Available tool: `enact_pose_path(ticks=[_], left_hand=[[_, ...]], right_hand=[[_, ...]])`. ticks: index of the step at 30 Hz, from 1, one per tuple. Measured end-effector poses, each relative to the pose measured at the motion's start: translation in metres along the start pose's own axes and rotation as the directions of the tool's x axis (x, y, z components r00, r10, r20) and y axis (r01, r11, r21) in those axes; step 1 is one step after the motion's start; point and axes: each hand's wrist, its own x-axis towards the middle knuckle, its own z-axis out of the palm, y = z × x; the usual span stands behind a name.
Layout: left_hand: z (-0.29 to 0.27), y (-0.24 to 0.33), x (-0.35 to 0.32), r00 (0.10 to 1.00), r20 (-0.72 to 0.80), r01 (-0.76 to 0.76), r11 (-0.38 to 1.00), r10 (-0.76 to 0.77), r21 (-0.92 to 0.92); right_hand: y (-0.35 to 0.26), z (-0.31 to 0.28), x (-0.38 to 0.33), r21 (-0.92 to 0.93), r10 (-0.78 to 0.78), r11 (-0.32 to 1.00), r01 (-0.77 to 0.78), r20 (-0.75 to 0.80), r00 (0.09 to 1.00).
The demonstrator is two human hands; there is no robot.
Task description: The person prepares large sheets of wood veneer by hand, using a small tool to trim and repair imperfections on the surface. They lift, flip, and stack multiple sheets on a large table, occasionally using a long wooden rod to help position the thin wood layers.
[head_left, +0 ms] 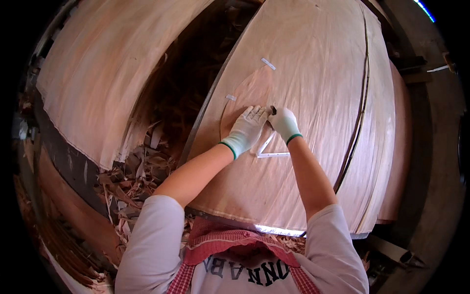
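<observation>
A wide sheet of pale wood veneer [313,73] lies before me, with a darker, leaf-shaped veneer patch [250,88] on it. My left hand [247,128], in a white glove with a green cuff, presses flat on the patch's near part, fingers stretched out. Close at its right, my gloved right hand [284,122] is closed around a small dark tool [272,110]; most of it is hidden, so its kind cannot be told. Short strips of white tape [268,63] cross the patch's edge at the top and left. Longer white tape strips [274,155] meet in a corner below my hands.
A second stack of veneer sheets [107,63] stands at the left, across a dark gap. Torn veneer scraps [142,171] fill the gap's near end. A long dark split [362,108] runs down the right part of the sheet. A metal channel [391,250] lies at lower right.
</observation>
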Motion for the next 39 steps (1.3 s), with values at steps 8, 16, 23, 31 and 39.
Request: enact_pose_path(ticks=[8, 16, 23, 31, 39], left_hand=[[-0.032, -0.014, 0.006, 0.987, 0.140, 0.130, 0.919, -0.083, -0.372], [-0.108, -0.039, -0.250, 0.662, -0.191, 0.630, 0.676, -0.725, -0.383], [-0.076, 0.060, -0.343, 0.621, -0.158, 0.783, 0.597, -0.768, 0.175], [-0.062, 0.071, -0.333, 0.598, -0.311, 0.755, 0.650, -0.738, -0.091], [-0.088, 0.089, -0.324, 0.430, -0.214, 0.737, 0.478, -0.877, -0.478]], right_hand=[[0.029, -0.007, -0.151, 0.817, 0.235, 0.565, -0.111, -0.030, 0.972], [0.178, -0.207, -0.388, -0.007, 0.206, 0.965, -0.262, -0.601, 0.773], [0.185, -0.082, -0.487, 0.026, 0.032, 0.998, -0.064, 0.644, 0.764], [0.207, -0.013, -0.487, -0.018, -0.046, 0.996, 0.087, 0.733, 0.679], [0.210, -0.022, -0.469, -0.066, -0.094, 0.980, 0.189, 0.680, 0.728]])
